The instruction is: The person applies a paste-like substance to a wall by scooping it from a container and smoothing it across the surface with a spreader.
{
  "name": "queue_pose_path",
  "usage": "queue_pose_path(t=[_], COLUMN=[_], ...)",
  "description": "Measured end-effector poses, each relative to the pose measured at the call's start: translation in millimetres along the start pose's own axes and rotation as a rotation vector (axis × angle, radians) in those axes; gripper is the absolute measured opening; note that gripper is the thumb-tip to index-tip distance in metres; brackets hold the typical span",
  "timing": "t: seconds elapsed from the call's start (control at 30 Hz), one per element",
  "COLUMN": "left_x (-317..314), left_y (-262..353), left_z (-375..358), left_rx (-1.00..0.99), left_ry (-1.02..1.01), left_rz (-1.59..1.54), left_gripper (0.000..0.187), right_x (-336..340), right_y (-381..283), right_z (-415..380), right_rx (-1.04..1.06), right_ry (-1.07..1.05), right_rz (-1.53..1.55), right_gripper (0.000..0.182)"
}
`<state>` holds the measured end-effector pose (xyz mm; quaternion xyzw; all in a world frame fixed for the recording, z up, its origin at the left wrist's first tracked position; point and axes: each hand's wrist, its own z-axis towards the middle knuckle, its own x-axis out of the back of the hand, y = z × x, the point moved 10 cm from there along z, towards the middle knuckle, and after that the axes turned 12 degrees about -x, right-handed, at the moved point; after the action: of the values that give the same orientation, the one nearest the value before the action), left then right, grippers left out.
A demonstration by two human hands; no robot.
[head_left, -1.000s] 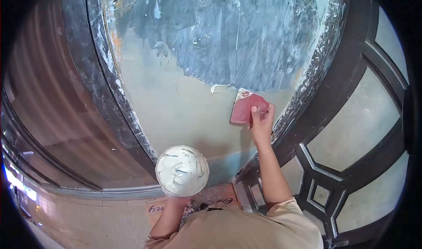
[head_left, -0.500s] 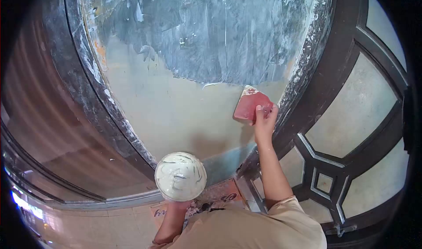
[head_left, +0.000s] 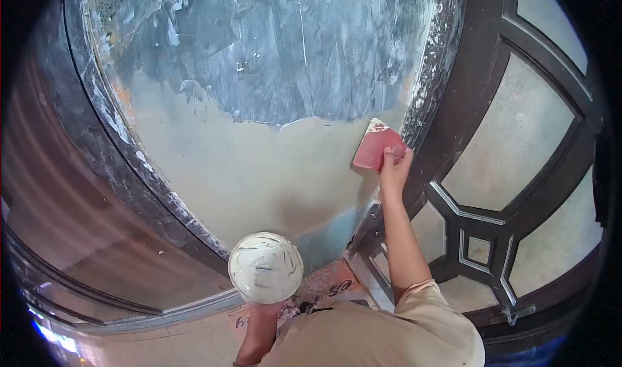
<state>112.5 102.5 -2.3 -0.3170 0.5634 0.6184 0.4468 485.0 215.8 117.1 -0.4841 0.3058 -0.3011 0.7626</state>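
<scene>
At the lower centre of the frame, an orange sheet (head_left: 317, 279) on the floor carries dark lettering (head_left: 340, 288); your body and the container cover parts of it, so you can't read a whole word. Just left of that, you have a round container (head_left: 265, 301) full of white paste (head_left: 264, 263), its surface scored with dark streaks. Your left grip (head_left: 262, 312) is underneath, bearing it up; your fingers are hidden, so how they close can't be told. Right of centre, your right grip (head_left: 396, 171) pinches the red scraper (head_left: 374, 149) by its lower right corner, thumb on the near face. The blade lies up and to the left of your fingers, over the pale lower coat of the wall (head_left: 214, 147), near the wall's right edge, with white paste on its top corner.
</scene>
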Motion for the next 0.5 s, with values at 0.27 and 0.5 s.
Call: queue_pose_path(t=[0.27,0.5], left_x=[-13.0,-4.5], left_y=[-12.0,-16.7], left_z=[13.4,3.4], left_rx=[0.008,-0.014], left_ry=[-0.034,-0.059], left_rz=[0.107,0.179], left_gripper=[0.069,0.068], right_x=[-81.1,13.0], right_y=[-63.5,24.6], right_z=[-50.9,18.4], right_rx=[0.054,-0.036], right_ry=[-0.313,0.021], right_rz=[-0.003,-0.087], right_gripper=[0.036,0.032])
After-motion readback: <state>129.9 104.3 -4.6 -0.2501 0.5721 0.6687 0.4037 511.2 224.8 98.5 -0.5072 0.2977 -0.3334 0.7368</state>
